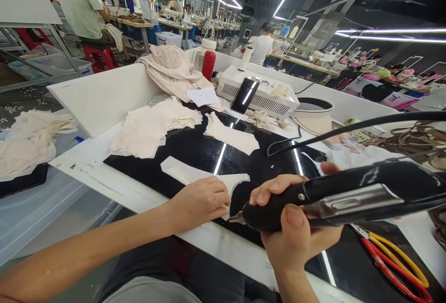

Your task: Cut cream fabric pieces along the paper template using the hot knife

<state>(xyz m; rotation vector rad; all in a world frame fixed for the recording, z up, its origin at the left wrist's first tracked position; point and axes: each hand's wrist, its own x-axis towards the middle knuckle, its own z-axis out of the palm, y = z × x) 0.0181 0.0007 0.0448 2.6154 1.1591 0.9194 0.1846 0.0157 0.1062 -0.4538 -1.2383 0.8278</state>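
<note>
My left hand is closed on the right part of a pale fabric piece lying on the shiny black board. Its fingertips press together at the curved edge. My right hand is wrapped around a black corded handheld tool with a metal lever along its side. The narrow metal tip of this tool points left, close to the fabric edge beside my left fingers. Whether tip and fabric touch, I cannot tell. Another cut fabric piece lies flat farther back on the board.
Stacked cream fabric pieces sit at the board's left. Red and yellow handled scissors lie at lower right. Behind are a phone, a white vented machine and a red bottle. A black cable arches over the right side.
</note>
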